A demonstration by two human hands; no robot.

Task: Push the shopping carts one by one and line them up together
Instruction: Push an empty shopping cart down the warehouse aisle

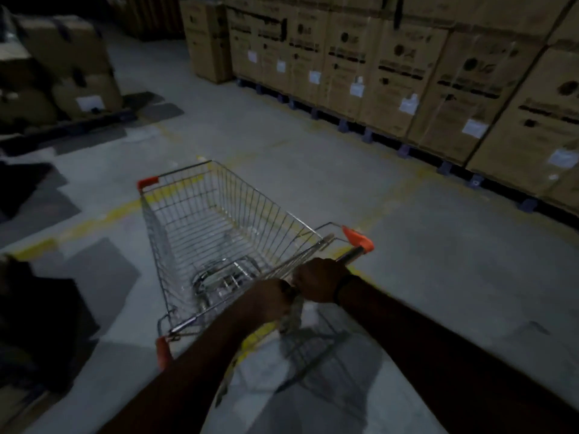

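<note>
Shiny silver wire-metal shopping cart (250,202) ahead of left hand (269,300), glossy orange plastic corner caps (358,238). Matt, rough grey concrete floor (438,245) right of right hand (319,281). Dull brown cardboard boxes (407,73) beyond, white paper labels (409,104).

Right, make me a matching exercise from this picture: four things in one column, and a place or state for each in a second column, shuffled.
Things
1. shopping cart
2. right hand
3. cardboard boxes
4. yellow line

Place or state
A. stacked in a row along the right side
B. painted on the floor
C. empty wire basket with orange corner caps
D. grips the handle

Pairs: 1-C, 2-D, 3-A, 4-B
</note>
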